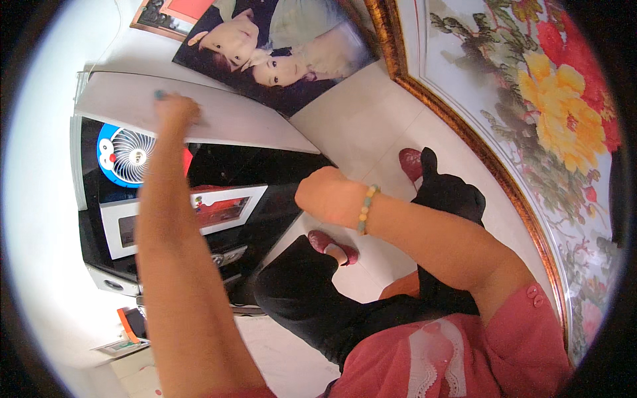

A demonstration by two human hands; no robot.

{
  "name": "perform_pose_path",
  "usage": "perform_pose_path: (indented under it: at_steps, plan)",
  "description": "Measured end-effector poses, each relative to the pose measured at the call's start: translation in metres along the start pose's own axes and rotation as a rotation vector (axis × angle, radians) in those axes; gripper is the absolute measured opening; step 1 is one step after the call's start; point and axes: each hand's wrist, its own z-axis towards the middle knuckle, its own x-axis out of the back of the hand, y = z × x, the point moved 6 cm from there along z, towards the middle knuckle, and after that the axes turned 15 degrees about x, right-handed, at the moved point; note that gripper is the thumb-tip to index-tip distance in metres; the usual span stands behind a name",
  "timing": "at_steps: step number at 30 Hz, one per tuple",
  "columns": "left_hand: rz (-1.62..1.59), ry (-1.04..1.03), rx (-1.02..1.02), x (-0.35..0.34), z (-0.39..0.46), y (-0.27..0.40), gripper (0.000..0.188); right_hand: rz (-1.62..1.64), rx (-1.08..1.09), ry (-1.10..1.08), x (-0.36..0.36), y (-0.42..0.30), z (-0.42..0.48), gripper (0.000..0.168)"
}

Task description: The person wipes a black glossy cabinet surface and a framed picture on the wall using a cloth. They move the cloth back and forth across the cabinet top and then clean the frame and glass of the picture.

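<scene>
My left hand (175, 110) is raised over a pale flat panel (239, 117), its fingers curled and blurred. A small teal thing (159, 94) shows at its fingertips; whether it is held or worn cannot be told. Contact between this hand and the panel is also unclear. My right hand (328, 195), below a bracelet of yellow and green beads (367, 209), is curled into a loose fist above the floor, with nothing seen in it. Beside my left forearm, a blue cartoon-faced fan (115, 166) stands on a glossy black cabinet top (219, 161).
A white picture frame (259, 194) lies near the fan. A large portrait print of two people (318, 89) leans past the panel. At the right is a gilt-framed flower picture (405, 82). White floor tiles (371, 129) lie around my red shoes (318, 240).
</scene>
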Motion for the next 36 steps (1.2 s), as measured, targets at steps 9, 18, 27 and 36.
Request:
perform_pose_path:
  at_steps: [9, 18, 27, 36]
  plan:
    - [0.040, -0.004, 0.658, 0.061, 0.035, -0.162, 0.059, 0.110, 0.092, -0.183, -0.010, -0.025, 0.042, 0.027]
    - [0.029, -0.079, 0.355, -0.025, 0.129, -0.008, 0.057, 0.184, 0.046, -0.076, 0.008, -0.001, 0.055, 0.019]
    - [-0.076, -0.304, -0.107, -0.061, 0.111, 0.173, 0.064, 0.231, 0.051, 0.267, 0.036, 0.026, 0.076, 0.010]
    - [0.188, -0.144, 0.438, 0.010, 0.161, -0.091, 0.067, 0.222, 0.094, 0.274, 0.041, 0.025, 0.093, 0.012]
